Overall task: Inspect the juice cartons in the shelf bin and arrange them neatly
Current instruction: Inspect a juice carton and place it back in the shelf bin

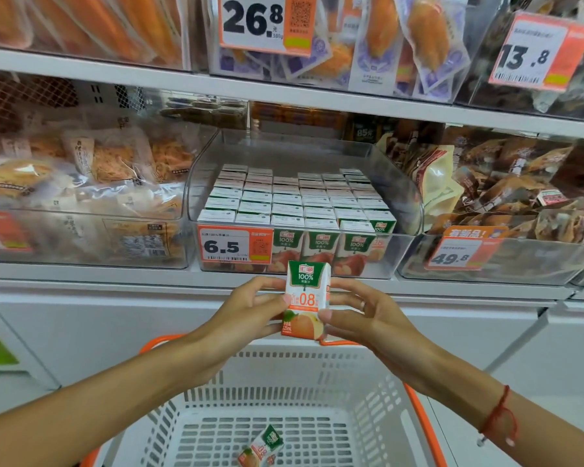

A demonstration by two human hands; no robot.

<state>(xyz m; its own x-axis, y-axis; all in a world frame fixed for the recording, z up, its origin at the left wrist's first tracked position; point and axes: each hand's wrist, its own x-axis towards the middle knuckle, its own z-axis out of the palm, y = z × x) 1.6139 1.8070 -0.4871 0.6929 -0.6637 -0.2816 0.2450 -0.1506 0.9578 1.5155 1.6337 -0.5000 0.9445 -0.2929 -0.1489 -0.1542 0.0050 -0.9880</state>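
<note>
I hold one small juice carton point(307, 299) upright in front of the shelf, below the clear bin point(405, 210). It is white with a green top, an orange "0.8" and a peach picture. My left hand point(250, 310) grips its left side and my right hand point(368, 313) grips its right side. Inside the bin, several rows of the same cartons point(297, 200) stand packed together, tops up. A 6.5 price tag point(234, 246) hangs on the bin's front.
A white shopping basket point(368, 382) with orange handles sits below my arms, and one carton point(262, 448) lies on its side in it. Bins of bagged snacks point(81, 183) flank the juice bin on both sides point(506, 197). Another shelf runs above.
</note>
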